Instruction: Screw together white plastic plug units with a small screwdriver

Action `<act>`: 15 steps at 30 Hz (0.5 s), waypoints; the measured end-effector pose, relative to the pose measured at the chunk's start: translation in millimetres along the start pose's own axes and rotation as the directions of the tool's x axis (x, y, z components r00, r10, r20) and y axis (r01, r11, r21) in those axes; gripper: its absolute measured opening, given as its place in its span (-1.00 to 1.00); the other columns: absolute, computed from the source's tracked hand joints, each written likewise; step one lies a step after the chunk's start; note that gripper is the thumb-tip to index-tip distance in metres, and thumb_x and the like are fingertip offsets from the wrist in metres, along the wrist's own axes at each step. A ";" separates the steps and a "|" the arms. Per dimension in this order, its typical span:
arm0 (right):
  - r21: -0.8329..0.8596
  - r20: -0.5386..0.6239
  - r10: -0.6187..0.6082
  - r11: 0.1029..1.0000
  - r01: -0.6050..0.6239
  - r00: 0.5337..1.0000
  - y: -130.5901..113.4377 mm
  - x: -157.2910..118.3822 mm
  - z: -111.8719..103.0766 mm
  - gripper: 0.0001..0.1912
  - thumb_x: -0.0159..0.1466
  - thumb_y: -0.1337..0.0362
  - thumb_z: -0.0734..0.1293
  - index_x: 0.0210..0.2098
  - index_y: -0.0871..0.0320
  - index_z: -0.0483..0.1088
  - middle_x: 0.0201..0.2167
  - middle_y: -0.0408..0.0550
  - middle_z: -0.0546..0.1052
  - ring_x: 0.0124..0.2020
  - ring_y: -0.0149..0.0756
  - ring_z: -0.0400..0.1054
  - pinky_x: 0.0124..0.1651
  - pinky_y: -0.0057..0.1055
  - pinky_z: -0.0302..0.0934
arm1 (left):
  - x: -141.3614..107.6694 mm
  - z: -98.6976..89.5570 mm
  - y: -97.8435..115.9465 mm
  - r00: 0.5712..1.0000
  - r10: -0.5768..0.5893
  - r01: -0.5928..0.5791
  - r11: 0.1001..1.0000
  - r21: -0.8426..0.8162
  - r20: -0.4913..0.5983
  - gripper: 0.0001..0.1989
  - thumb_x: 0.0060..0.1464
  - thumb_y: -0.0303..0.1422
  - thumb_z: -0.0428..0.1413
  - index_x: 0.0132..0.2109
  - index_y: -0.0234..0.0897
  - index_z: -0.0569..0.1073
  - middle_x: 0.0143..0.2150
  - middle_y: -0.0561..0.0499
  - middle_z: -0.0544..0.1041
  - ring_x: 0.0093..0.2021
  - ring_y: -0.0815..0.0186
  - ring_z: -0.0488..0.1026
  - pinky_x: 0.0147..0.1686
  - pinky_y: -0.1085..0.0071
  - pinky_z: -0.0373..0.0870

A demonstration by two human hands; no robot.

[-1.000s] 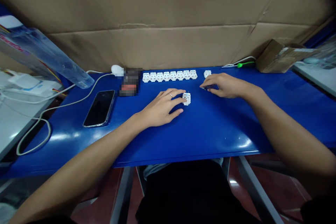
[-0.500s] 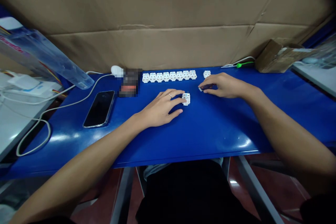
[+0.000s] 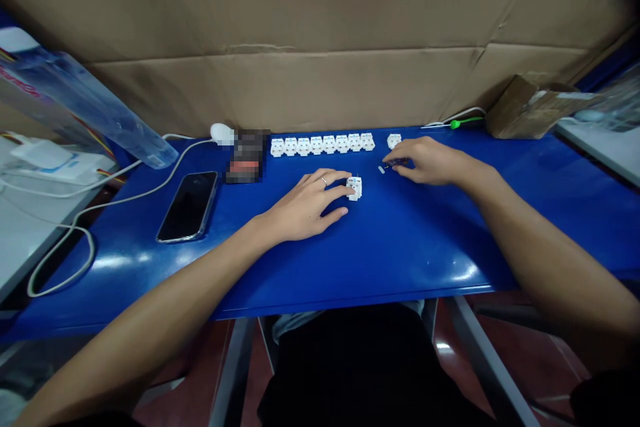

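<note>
My left hand (image 3: 315,205) lies with its fingers stretched over a white plastic socket module (image 3: 355,189). One fingertip presses on its top and another touches the far edge, while the thumb is apart from it. Farther right, my right hand (image 3: 425,161) pinches a small dark piece (image 3: 399,163) whose kind I cannot make out, partly hidden by the fingers. Just left of those fingertips, a small pale strip (image 3: 381,169) lies on the blue table (image 3: 380,247). A single similar white module (image 3: 395,141) stands behind my right hand.
Several white modules (image 3: 323,145) form a row along the back. To the left are a phone (image 3: 189,207), a pixelated dark object (image 3: 246,157), a white cable (image 3: 93,240) and a clear bottle (image 3: 110,107). A green-tipped tool (image 3: 455,125) and cardboard box (image 3: 525,107) sit at back right.
My right fingertips have moved slightly right, away from the pale strip, which now shows separately on the table. The left hand stays on the socket module.
</note>
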State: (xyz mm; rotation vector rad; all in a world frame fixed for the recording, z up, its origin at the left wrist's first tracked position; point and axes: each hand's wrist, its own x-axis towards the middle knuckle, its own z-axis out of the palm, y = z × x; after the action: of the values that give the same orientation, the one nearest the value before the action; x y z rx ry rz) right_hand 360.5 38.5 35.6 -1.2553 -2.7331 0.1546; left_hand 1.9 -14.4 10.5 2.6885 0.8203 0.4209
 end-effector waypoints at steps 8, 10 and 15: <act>-0.034 -0.023 0.032 0.999 -0.033 0.999 -0.1 2.8 4.9 -0.56 0.52 0.15 0.31 0.21 0.11 0.74 0.14 0.18 0.80 0.09 0.10 0.72 0.24 0.02 0.57 | -0.1 0.3 0.0 1.000 0.002 -0.002 1.000 0.006 -0.002 -0.62 0.61 -0.26 0.20 0.44 -0.06 0.61 0.66 -0.13 0.42 0.65 -0.16 0.32 0.53 -0.32 0.43; -0.034 -0.028 0.019 0.999 -0.020 0.999 -1.4 5.3 7.5 -0.58 0.53 0.19 0.30 0.18 0.13 0.75 0.11 0.20 0.80 0.08 0.10 0.71 0.23 0.02 0.56 | -0.1 0.2 0.1 1.000 0.003 -0.003 1.000 0.012 -0.002 -0.62 0.61 -0.26 0.20 0.45 -0.06 0.60 0.66 -0.13 0.42 0.65 -0.16 0.33 0.54 -0.32 0.43; -0.049 -0.015 0.000 0.999 0.000 1.000 -4.3 11.1 11.6 -0.62 0.53 0.30 0.28 0.06 0.16 0.76 0.01 0.22 0.80 0.01 0.08 0.70 0.17 -0.02 0.53 | -0.2 0.5 -0.1 1.000 0.011 -0.011 1.000 0.013 -0.008 -0.62 0.61 -0.27 0.20 0.45 -0.09 0.60 0.66 -0.16 0.43 0.64 -0.16 0.34 0.53 -0.31 0.44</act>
State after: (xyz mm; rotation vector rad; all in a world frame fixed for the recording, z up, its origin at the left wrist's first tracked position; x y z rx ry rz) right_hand 348.2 43.7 25.7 -1.2633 -2.7398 0.0781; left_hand 1.8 -14.6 10.0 2.7063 0.8142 0.4303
